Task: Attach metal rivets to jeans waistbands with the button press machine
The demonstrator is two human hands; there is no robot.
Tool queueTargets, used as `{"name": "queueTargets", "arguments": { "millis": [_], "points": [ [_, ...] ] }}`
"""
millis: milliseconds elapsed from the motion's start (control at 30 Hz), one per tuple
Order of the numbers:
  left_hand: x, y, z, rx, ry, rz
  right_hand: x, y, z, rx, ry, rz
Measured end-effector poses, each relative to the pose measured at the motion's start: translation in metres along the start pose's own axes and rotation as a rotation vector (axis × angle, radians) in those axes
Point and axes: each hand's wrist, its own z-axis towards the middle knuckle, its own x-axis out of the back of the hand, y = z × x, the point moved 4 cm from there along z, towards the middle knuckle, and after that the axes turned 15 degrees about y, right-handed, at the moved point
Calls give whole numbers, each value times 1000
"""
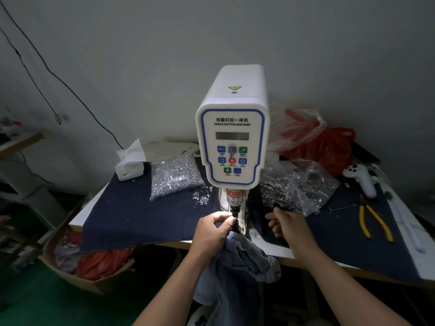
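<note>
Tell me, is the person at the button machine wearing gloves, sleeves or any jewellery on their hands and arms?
No. Both the left hand and the right hand are bare, with no gloves, rings, watch or bracelets visible. Both forearms are also uncovered right to the bottom of the picture, so no sleeves show. Nails look short and plain.

You are in a small garment workshop: a servo button machine [231, 137] stands on your desk [353, 264], clear bags of metal rivets [175, 176] lie on dark denim cloth [141, 220], yellow pliers [374, 222] sit nearby, and a cardboard box [77, 278] of scraps rests on the green floor [35, 302].
</note>
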Motion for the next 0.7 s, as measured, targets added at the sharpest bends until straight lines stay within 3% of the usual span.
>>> {"name": "queueTargets", "arguments": {
  "millis": [300,533,700],
  "points": [
    [2,10,2,-80,-33,138,2,1,-3,84,-13,-15],
    [5,9,1,71,-41,111,2,0,-7,134,-38,-89],
    [29,-8,-9,359,6,-22,4,-15,-29,204,-158,-132]
  ]
}}
